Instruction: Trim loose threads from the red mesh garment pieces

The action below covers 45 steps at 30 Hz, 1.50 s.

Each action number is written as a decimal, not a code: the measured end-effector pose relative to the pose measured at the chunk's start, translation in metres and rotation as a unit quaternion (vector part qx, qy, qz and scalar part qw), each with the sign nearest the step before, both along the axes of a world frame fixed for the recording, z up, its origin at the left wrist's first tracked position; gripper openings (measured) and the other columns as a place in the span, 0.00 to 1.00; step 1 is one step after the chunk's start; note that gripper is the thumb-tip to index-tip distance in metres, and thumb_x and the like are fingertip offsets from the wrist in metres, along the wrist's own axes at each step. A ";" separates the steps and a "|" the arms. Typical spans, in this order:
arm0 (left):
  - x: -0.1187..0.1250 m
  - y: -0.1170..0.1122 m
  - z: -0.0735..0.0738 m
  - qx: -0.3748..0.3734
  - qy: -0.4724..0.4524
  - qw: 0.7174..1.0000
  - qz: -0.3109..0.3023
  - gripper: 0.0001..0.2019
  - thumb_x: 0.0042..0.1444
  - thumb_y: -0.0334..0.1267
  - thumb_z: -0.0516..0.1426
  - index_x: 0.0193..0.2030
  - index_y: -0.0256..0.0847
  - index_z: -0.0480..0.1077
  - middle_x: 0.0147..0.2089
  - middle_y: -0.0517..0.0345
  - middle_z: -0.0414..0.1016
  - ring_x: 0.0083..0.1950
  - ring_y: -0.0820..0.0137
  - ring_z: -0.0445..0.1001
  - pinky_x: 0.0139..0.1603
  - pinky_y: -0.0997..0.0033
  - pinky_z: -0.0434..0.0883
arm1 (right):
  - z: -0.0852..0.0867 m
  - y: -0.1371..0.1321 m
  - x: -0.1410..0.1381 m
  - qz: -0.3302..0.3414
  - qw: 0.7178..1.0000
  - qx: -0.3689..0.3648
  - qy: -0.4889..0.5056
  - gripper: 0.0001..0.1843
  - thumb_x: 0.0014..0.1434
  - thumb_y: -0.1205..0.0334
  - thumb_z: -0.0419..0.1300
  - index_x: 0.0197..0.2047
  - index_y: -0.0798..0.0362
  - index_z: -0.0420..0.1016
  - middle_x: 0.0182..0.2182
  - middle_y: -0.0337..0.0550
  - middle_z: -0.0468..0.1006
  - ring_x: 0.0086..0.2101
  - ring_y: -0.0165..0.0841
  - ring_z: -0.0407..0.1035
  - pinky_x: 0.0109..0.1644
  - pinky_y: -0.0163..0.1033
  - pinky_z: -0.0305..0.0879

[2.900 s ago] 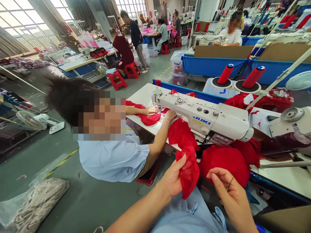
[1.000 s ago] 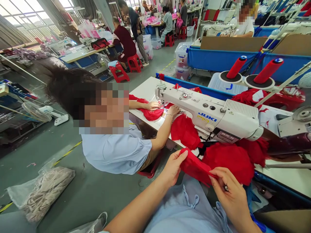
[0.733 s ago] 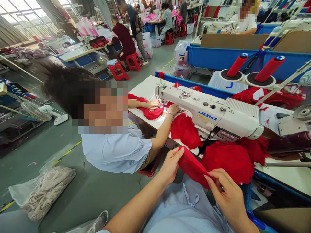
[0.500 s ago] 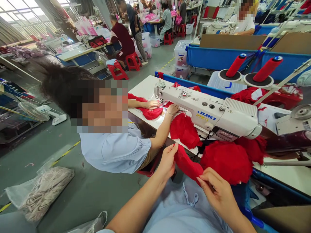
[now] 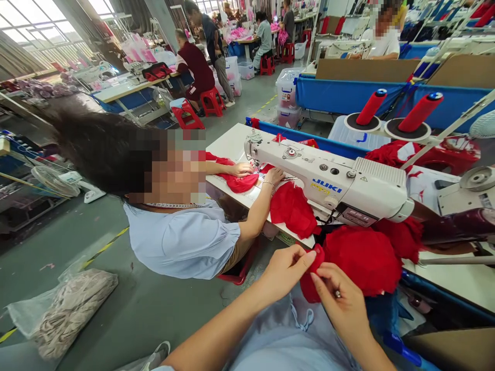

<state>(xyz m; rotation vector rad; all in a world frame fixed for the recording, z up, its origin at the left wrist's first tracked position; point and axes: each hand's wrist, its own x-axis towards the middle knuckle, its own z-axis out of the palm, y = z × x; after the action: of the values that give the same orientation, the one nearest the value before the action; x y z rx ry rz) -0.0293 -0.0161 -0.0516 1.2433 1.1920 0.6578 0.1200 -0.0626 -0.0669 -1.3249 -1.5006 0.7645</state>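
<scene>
My left hand (image 5: 284, 270) and my right hand (image 5: 340, 304) meet over my lap, both pinching a small piece of red fabric (image 5: 311, 281) bunched between the fingertips. A small metal tool (image 5: 337, 294) also sits in my right hand. Just beyond lies a heap of red fabric (image 5: 361, 257) at the edge of the sewing table (image 5: 232, 147). A white JUKI sewing machine (image 5: 328, 183) stands on that table.
A co-worker in a light blue top (image 5: 181, 239) sits at the machine, both hands on red cloth at the needle. Two red thread cones (image 5: 394, 111) stand behind. A plastic bag of pale material (image 5: 65, 309) lies on the floor at left. Other workers sit far back.
My hands have come together: the red piece was stretched between them and is now gathered into a small bunch at the fingertips. The view shifted slightly.
</scene>
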 end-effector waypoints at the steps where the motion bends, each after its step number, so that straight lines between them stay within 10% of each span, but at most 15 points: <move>1: 0.003 -0.002 0.001 -0.012 -0.022 1.000 -0.008 0.20 0.57 0.55 0.54 0.27 0.40 0.64 0.25 0.63 0.61 0.27 0.73 0.57 0.28 0.73 0.55 | -0.001 -0.001 -0.002 0.038 0.998 0.039 -0.044 0.09 0.61 0.60 0.59 0.32 0.53 0.78 0.31 0.46 0.79 0.23 0.30 0.72 0.27 0.32 0.72; 5: 0.009 -0.004 -0.001 -0.037 -0.117 0.992 0.013 0.19 0.53 0.55 0.58 0.28 0.40 0.63 0.26 0.64 0.59 0.29 0.74 0.55 0.29 0.74 0.55 | -0.003 -0.005 -0.004 0.131 0.972 0.110 -0.160 0.14 0.63 0.67 0.54 0.44 0.52 0.80 0.42 0.53 0.80 0.34 0.36 0.79 0.34 0.35 0.77; 10: -0.004 0.001 -0.002 0.007 -0.104 0.994 0.016 0.19 0.55 0.53 0.57 0.25 0.39 0.65 0.26 0.62 0.61 0.30 0.72 0.56 0.31 0.74 0.56 | 0.009 -0.004 0.008 0.154 0.981 0.103 -0.059 0.13 0.62 0.70 0.55 0.44 0.50 0.80 0.39 0.47 0.83 0.38 0.34 0.79 0.42 0.33 0.76; 15: -0.021 0.003 0.017 0.015 -0.097 0.993 -0.073 0.16 0.60 0.49 0.54 0.38 0.39 0.74 0.35 0.57 0.72 0.34 0.69 0.65 0.38 0.73 0.62 | 0.016 0.013 0.029 -0.036 0.997 -0.048 0.040 0.10 0.60 0.55 0.61 0.37 0.51 0.79 0.33 0.46 0.82 0.32 0.36 0.77 0.35 0.35 0.76; 23: -0.025 0.007 0.032 0.144 0.012 0.982 -0.121 0.11 0.63 0.38 0.51 0.38 0.39 0.75 0.36 0.55 0.72 0.39 0.67 0.69 0.43 0.71 0.64 | 0.017 0.025 0.025 0.039 0.961 -0.195 0.194 0.25 0.53 0.45 0.66 0.47 0.53 0.77 0.29 0.44 0.81 0.27 0.33 0.75 0.28 0.34 0.73; 33: -0.026 0.006 0.030 0.178 0.084 0.980 -0.040 0.03 0.56 0.35 0.58 0.33 0.40 0.72 0.35 0.58 0.72 0.36 0.69 0.68 0.38 0.72 0.64 | 0.018 0.019 0.030 0.031 0.998 -0.058 -0.017 0.13 0.61 0.51 0.59 0.36 0.50 0.80 0.31 0.44 0.80 0.29 0.35 0.73 0.28 0.34 0.68; 45: -0.019 0.005 0.025 0.197 0.068 0.975 -0.081 0.10 0.65 0.37 0.49 0.33 0.41 0.66 0.34 0.57 0.68 0.38 0.69 0.65 0.42 0.70 0.64 | 0.019 0.014 0.026 -0.001 0.998 -0.067 -0.004 0.15 0.64 0.50 0.55 0.33 0.51 0.72 0.26 0.40 0.73 0.23 0.29 0.66 0.25 0.31 0.64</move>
<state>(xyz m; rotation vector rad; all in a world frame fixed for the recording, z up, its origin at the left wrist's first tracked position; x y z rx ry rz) -0.0481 -0.0111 -0.0264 1.7228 1.0870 0.7186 0.1456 -0.0487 -0.0477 -1.4306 -1.4752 0.8709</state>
